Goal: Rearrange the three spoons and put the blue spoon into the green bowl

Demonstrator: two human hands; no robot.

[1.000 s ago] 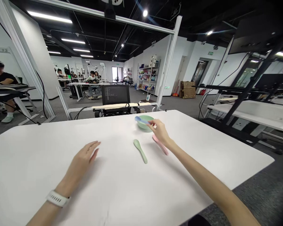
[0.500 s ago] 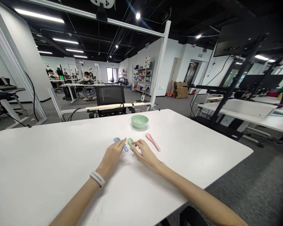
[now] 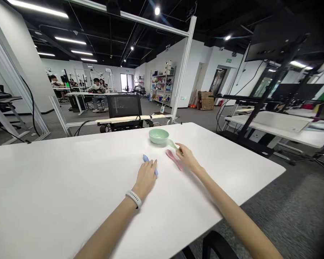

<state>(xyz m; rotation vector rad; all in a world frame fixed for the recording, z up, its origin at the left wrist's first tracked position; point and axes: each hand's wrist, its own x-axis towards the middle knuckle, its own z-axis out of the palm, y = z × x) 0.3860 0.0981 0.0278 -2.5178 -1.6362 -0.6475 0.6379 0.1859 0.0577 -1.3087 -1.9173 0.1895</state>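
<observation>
On the white table (image 3: pixel 70 172) our two bare hands reach forward to a small group of pastel tableware. Our left hand (image 3: pixel 146 178), with a white wristband (image 3: pixel 133 199) on its wrist, lies over a pale blue spoon (image 3: pixel 150 166). Its fingers sit close together across the spoon's middle, with the scoop end poking out past the fingertips and the handle tip showing at the side of the hand. Our right hand (image 3: pixel 187 158) is off to the right, its fingers drawn into a narrow pinch on a pale green spoon (image 3: pixel 173 144). Only the handle shows, running from those fingertips to the rim of a pale green bowl (image 3: pixel 158 136), and we cannot tell whether the spoon's head lies inside the bowl or behind it. A pink spoon (image 3: pixel 173 159) lies flat on the tabletop just beneath the right hand, between the bowl and our forearm. Beyond the table's far edge stand a black mesh-backed office chair (image 3: pixel 124 106), a metal shelf unit (image 3: pixel 162 86) and a cardboard box (image 3: pixel 205 100), and far off, co-workers (image 3: pixel 97 94) sit at another bench.
</observation>
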